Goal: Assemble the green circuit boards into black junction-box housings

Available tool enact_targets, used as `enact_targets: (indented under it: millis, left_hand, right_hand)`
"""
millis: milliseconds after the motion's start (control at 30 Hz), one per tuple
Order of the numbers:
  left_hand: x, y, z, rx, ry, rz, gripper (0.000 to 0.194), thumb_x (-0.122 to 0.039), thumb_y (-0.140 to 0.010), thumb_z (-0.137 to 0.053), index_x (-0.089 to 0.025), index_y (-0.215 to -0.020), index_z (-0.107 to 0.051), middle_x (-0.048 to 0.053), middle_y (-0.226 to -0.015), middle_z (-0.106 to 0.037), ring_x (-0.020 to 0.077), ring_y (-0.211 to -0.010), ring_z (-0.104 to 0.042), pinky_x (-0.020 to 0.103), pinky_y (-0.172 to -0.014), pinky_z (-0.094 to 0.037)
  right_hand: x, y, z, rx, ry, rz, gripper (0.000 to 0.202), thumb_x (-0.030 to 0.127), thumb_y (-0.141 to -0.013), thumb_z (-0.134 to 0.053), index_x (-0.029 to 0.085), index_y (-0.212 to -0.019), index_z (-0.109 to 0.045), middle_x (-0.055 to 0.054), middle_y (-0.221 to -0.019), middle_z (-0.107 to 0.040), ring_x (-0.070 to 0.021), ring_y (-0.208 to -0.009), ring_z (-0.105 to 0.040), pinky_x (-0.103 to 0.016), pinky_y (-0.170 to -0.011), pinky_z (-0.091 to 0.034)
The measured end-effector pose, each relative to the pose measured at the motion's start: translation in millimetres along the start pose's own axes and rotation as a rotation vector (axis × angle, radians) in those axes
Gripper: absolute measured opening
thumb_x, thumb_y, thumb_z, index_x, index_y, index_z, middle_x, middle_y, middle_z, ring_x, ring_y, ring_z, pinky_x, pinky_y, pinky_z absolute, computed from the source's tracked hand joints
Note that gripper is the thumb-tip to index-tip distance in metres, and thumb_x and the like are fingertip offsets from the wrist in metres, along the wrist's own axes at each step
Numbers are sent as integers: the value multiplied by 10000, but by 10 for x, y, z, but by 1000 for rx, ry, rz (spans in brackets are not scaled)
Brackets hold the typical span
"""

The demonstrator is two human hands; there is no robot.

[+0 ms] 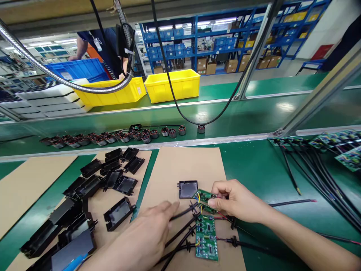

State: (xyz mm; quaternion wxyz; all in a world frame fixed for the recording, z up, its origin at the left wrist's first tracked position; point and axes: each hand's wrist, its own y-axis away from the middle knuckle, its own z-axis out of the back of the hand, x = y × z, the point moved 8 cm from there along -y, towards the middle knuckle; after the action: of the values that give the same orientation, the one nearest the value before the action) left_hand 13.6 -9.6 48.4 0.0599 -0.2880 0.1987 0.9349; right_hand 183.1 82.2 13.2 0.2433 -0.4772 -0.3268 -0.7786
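Observation:
My right hand (237, 201) pinches a small green circuit board (205, 195) between thumb and fingers, just right of a black plastic case (188, 189). Yellow wires join this board to a black cable (183, 213). That cable runs beneath the curled fingers of my left hand (152, 229), which closes around it; the thumb is hidden. Below the held board, more green circuit boards (207, 241) lie on the cardboard sheet (194, 160), with black cables and their grommets leading off both sides.
Black plastic cases (118, 213) are heaped on cardboard at left. Small round motor-like parts (146, 136) line the ledge behind. At right lie cabled circuit boards (349, 156). Yellow bins (172, 86) stand further back, near a person (98, 49). A black cable loop (197, 122) hangs overhead.

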Motion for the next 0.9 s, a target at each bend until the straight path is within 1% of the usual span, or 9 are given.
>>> enact_targets:
  millis: [133, 233, 300, 400, 533, 633, 700, 800, 900]
  left_hand:
    - [-91, -208, 123, -209, 170, 29, 557, -263, -829, -561, -207, -1377, -480, 107, -1240, -616, 256, -992, -626, 355, -882, -465]
    - [-101, -389, 92, -251, 220, 17, 265, -323, -857, -569, -194, -1078, -639, 44, -895, -684, 211, -774, -621, 299, -736, -451]
    - [-62, -469, 69, -289, 201, 15, 145, -290, -877, -536, -197, -923, -637, 12, -747, -649, 186, -677, -587, 273, -663, -411]
    - [-29, -549, 35, -358, 151, 6, 85, -248, -869, -524, -189, -881, -584, 10, -723, -622, 167, -611, -542, 264, -608, -365]
    - [8, -664, 84, -425, 137, 28, 31, -185, -834, -502, -188, -811, -522, 10, -702, -584, 165, -619, -523, 261, -581, -338]
    - [142, -765, 144, -352, 286, 50, 57, -207, -842, -506, -192, -793, -530, -15, -678, -562, 149, -617, -516, 252, -584, -367]
    - [238, -798, 169, -283, 348, 38, 104, -286, -866, -536, -194, -903, -568, -25, -701, -565, 148, -634, -529, 256, -605, -407]
    - [322, -797, 169, -229, 231, -16, 451, -366, -785, -686, -202, -1178, -535, 22, -950, -614, 193, -803, -588, 307, -705, -477]
    - [337, -799, 86, -196, 86, -87, 665, -263, -690, -772, -199, -1287, -488, 80, -1206, -545, 244, -994, -585, 374, -849, -495]
  right_hand:
    - [119, -164, -121, 82, 35, 13, 284, 362, -789, -663, 162, -630, -541, 71, -531, -448, -73, -509, -387, -205, -496, -296]
    - [147, -266, -111, 94, 82, 15, 215, 318, -786, -650, 162, -664, -566, 61, -548, -497, -81, -525, -430, -204, -506, -323]
    - [156, -308, -80, 66, 153, 5, 157, 274, -831, -574, 168, -716, -580, 38, -581, -561, -98, -547, -492, -210, -529, -360]
    - [301, -338, -67, -90, 490, 51, 141, 194, -858, -498, 166, -758, -593, -18, -680, -632, -134, -616, -559, -240, -574, -383]
    - [603, -347, -258, -246, 1039, 123, 166, 56, -807, -486, 137, -875, -614, -107, -822, -649, -209, -722, -612, -286, -573, -365]
    - [737, -366, -343, -211, 1119, 298, 282, 86, -844, -483, 169, -1082, -609, -80, -846, -622, -215, -739, -609, -287, -541, -337]
    - [718, -407, -273, -170, 1087, 386, 282, 181, -905, -487, 217, -1159, -602, -56, -855, -608, -201, -736, -602, -285, -545, -333]
    - [527, -545, -126, -74, 1033, 380, 218, 274, -927, -530, 260, -1114, -641, -25, -837, -604, -174, -702, -594, -285, -566, -343]
    - [342, -659, -120, 24, 972, 360, 211, 271, -896, -595, 277, -1102, -640, -5, -869, -635, -172, -732, -607, -289, -597, -359]
